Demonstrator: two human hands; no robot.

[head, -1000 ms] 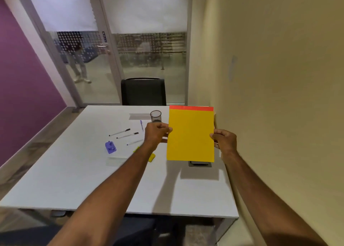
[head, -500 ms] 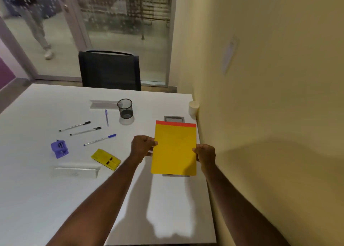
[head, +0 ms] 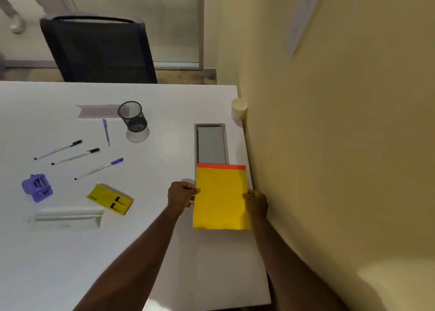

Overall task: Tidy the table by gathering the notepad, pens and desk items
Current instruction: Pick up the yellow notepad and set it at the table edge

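Note:
A yellow notepad [head: 221, 197] with a red top strip is held low over the right side of the white table [head: 164, 150]. My left hand [head: 182, 196] grips its left edge and my right hand [head: 256, 202] grips its right edge. Several pens lie at the left: two black-capped pens [head: 58, 149] [head: 75, 156], a blue-capped pen [head: 98, 169] and a purple pen [head: 106, 132]. A black mesh pen cup [head: 133, 116] stands upright behind them. A purple desk item [head: 37, 188] and a yellow one [head: 110, 199] lie nearer.
A grey cable hatch [head: 211, 143] is set into the table just beyond the notepad. A white cup [head: 239, 108] stands at the far right corner by the yellow wall. Two clear rulers [head: 67, 217] [head: 97, 110] lie on the table. A black chair [head: 98, 52] stands behind.
The notepad has come down from an upright hold in front of me to low over the table's right edge, both hands still on it. The view has tilted down.

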